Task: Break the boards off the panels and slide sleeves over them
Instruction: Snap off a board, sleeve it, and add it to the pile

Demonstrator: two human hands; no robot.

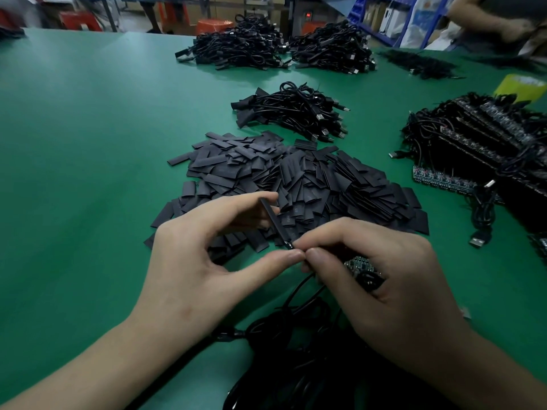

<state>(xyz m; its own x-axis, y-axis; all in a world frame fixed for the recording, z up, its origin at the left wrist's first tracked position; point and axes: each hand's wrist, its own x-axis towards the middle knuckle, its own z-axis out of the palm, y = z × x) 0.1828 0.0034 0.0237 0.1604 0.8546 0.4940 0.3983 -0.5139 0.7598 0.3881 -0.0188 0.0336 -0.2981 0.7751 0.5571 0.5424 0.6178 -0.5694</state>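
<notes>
A single black sleeve (275,221), flat and narrow, is pinched by the left hand (207,255) between forefinger and thumb. It is held tilted above the desk (88,143), its upper end at the forefinger tip and its lower end down by the thumb. The lower end is met by the right hand (384,279), whose thumb and forefinger are pinched on something thin and black that cannot be made out. A small green board (359,266) with dark parts is gripped under the curled fingers (340,232) of that hand. A black cable (296,294) is seen running down from the right hand into a loose coil at the near edge of the desk.

Just beyond both hands a broad heap of loose sleeves (296,179) is spread, its near margin partly covered by the left hand. Behind it a bundle of sleeved cables (293,110) is laid. On the right the desk is crowded by a stack of panels (488,143) with tangled leads, and a USB plug (478,242) lies near the right wrist. Two more cable heaps (236,45) are set along the far edge. Wide bare green surface is left on the left side, out to the far left corner.
</notes>
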